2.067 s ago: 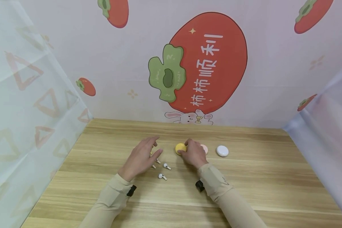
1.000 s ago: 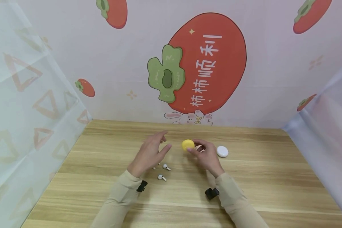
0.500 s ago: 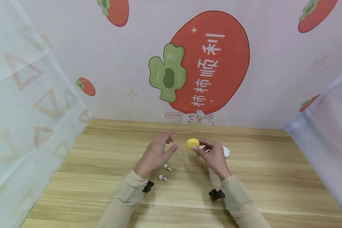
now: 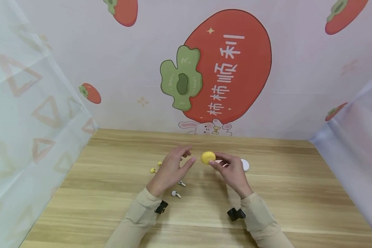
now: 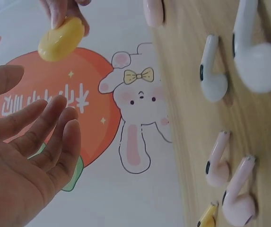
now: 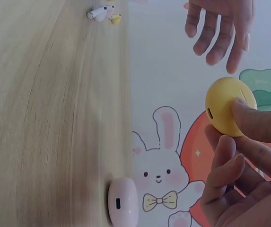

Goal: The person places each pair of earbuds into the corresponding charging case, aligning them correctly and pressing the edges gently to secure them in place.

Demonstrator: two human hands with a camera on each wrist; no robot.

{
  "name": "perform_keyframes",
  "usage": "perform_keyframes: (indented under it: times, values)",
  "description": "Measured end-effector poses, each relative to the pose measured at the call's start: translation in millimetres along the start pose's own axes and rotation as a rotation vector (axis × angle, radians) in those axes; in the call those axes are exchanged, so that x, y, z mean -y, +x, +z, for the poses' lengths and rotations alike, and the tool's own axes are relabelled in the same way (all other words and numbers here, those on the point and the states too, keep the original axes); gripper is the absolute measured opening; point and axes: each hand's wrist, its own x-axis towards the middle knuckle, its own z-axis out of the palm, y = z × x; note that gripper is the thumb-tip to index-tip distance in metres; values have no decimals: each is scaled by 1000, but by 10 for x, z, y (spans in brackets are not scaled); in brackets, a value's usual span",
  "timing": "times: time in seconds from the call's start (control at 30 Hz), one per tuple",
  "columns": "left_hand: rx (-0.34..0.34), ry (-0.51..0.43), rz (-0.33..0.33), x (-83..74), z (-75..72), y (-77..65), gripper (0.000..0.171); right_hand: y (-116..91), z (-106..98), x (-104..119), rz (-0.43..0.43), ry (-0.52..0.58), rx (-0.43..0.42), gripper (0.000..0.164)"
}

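Observation:
Pinched between the thumb and fingers of my right hand (image 4: 234,172) is a round yellow earbud case (image 4: 207,157), raised above the table. In the right wrist view a small dark port slot shows on the side of the yellow case, and its lid is closed. My left hand (image 4: 171,170) hovers just left of the case with its fingers loosely extended and holds nothing. Below it on the table lie white earbuds (image 4: 175,194) and yellow earbuds (image 4: 153,170). Pink earbuds (image 5: 239,208) show in the left wrist view; in the head view my left hand hides them.
A white round case (image 4: 245,165) sits behind my right hand, partly covered by it. The pink case (image 6: 123,201) stands on the wooden table (image 4: 297,193) close by. A printed backdrop (image 4: 127,69) rises along the table's back edge.
My right hand has lifted the yellow case off the table and moved slightly right with it. My left hand has shifted right toward the case, uncovering the yellow earbuds.

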Motion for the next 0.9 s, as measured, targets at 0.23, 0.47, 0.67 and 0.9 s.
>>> perform_keyframes:
  times: [0.23, 0.47, 0.67, 0.9]
  values:
    - [-36, -44, 49, -7, 32, -21, 40, -42, 21, 68, -25, 2, 6, 28]
    - [-27, -115, 37, -45, 67, -20, 38, -74, 22, 119, -43, -2, 12, 28]
    - [-40, -145, 37, -71, 62, -21, 37, -90, 32, 151, -52, 13, 28, 27]
    - [-52, -170, 88, -74, 61, -15, 29, -116, 55, 172, -46, 13, 45, 26]
